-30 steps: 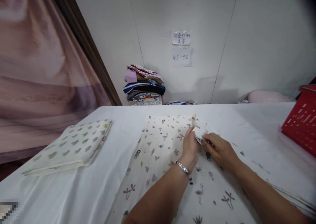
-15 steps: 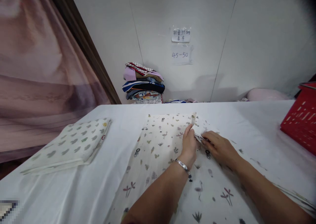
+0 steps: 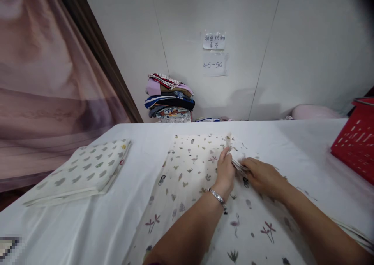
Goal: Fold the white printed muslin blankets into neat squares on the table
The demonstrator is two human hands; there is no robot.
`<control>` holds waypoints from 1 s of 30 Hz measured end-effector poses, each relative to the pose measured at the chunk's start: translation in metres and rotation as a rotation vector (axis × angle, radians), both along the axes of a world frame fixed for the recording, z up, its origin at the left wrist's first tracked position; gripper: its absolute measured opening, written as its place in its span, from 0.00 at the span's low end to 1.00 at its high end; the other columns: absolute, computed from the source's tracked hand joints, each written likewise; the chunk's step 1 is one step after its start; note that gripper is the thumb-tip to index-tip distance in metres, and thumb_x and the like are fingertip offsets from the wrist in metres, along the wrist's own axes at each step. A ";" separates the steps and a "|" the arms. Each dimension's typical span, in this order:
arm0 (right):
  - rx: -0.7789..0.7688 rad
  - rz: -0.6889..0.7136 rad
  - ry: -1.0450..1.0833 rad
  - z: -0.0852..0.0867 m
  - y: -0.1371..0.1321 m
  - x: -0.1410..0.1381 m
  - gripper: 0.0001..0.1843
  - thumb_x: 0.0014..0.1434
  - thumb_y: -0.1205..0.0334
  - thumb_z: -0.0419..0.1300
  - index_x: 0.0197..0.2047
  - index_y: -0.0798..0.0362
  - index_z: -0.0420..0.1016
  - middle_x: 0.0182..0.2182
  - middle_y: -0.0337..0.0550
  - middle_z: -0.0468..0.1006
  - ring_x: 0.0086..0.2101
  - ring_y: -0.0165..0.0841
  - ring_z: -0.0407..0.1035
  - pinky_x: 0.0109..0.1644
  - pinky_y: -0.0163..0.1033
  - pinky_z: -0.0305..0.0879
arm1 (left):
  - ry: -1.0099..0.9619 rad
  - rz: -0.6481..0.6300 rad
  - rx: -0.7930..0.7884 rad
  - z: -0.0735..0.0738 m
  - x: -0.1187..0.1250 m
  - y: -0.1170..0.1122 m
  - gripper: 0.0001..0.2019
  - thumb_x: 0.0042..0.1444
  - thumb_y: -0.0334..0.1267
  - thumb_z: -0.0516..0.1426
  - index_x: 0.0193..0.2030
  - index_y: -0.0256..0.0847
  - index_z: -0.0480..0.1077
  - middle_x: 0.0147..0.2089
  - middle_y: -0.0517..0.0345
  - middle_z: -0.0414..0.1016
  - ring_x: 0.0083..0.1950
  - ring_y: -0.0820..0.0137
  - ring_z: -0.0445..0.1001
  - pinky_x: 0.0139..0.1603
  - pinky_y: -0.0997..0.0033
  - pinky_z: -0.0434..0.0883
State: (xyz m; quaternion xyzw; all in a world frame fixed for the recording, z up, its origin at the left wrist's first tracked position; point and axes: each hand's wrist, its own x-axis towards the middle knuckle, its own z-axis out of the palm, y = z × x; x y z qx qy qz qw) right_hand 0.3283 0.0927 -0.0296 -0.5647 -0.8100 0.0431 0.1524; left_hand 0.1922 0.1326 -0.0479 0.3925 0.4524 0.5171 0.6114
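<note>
A white cloth (image 3: 187,183) printed with flamingos, palms and other plants lies spread over the white table in front of me. Near its far right part, my left hand (image 3: 225,171), with a silver bracelet at the wrist, pinches a raised fold of it. Just to the right, my right hand (image 3: 263,177) grips the layered edge of the same cloth, its fingers closed. The fingertips of both hands are partly hidden by the fabric. Between the hands a short stretch of stacked edges shows.
A folded white cloth with grey spots (image 3: 84,167) rests on the table (image 3: 140,140) at left. A red basket (image 3: 356,140) stands at the right edge. Behind the table rises a stack of folded fabrics (image 3: 169,97), below paper signs (image 3: 214,53) on the wall.
My right hand has shifted slightly to the right and down, drawing the cloth's edge a little with it. My left hand has barely moved and keeps its pinch.
</note>
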 end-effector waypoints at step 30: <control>0.220 -0.255 0.412 0.017 0.035 0.023 0.10 0.56 0.58 0.51 0.39 0.51 0.70 0.31 0.39 0.73 0.31 0.31 0.66 0.33 0.34 0.60 | 0.519 -0.252 0.394 0.016 -0.010 -0.021 0.32 0.62 0.49 0.43 0.68 0.47 0.34 0.61 0.55 0.63 0.58 0.65 0.64 0.57 0.66 0.60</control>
